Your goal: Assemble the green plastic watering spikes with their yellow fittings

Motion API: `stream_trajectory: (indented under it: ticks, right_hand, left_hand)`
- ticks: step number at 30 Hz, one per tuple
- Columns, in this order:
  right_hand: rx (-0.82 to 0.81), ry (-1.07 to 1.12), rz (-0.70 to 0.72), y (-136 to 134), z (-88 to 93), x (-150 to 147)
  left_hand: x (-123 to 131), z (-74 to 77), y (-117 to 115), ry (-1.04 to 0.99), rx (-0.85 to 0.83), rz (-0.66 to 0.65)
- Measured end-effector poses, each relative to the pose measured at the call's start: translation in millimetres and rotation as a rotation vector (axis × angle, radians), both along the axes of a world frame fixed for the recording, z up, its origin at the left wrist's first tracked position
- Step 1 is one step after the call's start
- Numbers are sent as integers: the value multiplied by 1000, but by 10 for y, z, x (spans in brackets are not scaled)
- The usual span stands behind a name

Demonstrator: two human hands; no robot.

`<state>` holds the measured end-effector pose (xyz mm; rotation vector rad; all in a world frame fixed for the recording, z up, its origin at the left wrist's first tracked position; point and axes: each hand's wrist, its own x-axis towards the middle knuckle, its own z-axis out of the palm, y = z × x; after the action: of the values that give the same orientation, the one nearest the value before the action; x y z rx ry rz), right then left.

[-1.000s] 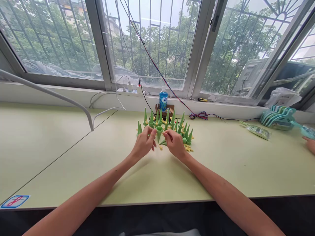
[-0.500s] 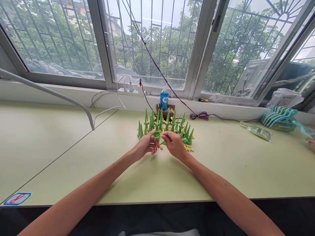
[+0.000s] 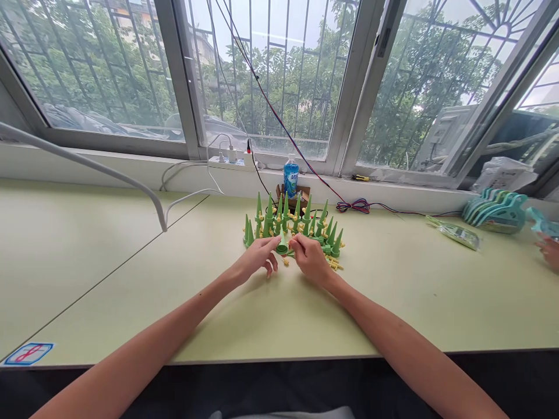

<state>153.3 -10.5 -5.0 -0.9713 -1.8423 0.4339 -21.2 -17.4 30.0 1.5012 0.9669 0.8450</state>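
Observation:
My left hand (image 3: 258,256) has its thumb and index finger on a hollow green cone-shaped plastic spike (image 3: 282,242), tip up and open wide end down. The other fingers of that hand hang loosely apart. Just right of the spike, my right hand (image 3: 312,259) is closed in a pinch; what sits between its fingertips is too small to make out. Below the spike lies a small yellow piece (image 3: 286,262). More yellow valve-like pieces (image 3: 335,265) rest beside my right hand. Behind both hands stand several green spikes (image 3: 323,216) with yellow fittings.
A blue bottle (image 3: 290,176) stands by a brown box behind the spikes. Coiled cable (image 3: 354,205) lies near the sill. At right are a plastic packet (image 3: 455,234), teal hangers (image 3: 495,211) and another person's hand (image 3: 549,251). A grey tube (image 3: 131,173) arches at left.
The spike in my left hand has turned from its open end facing me to tip up. My right hand stays pinched close by. The other person's hand has moved further into view.

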Motion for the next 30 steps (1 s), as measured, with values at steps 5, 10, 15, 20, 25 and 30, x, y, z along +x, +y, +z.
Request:
stream_trajectory:
  ticks: [5,10,15,20,25,30]
  right_hand:
    - [-6,-17,-40,27,-19,9]
    - [0,-26,-73,41,-28,10]
    - [-7,-17,-97,53,-36,-8]
    - [9,33,-145,51,-26,-30]
    - [43,24,-132,25,3,-28]
    - [69,-21,-55,-4,29,-27]
  left_hand:
    - [6,-51,12,96,151,-18]
    - [6,-159,55,163,307,65]
    - [14,-196,74,270,516,149]
    - [46,-105,25,265,530,297]
    - [52,-43,3,135,247,238]
    - [41,-32,8,50,-69,91]
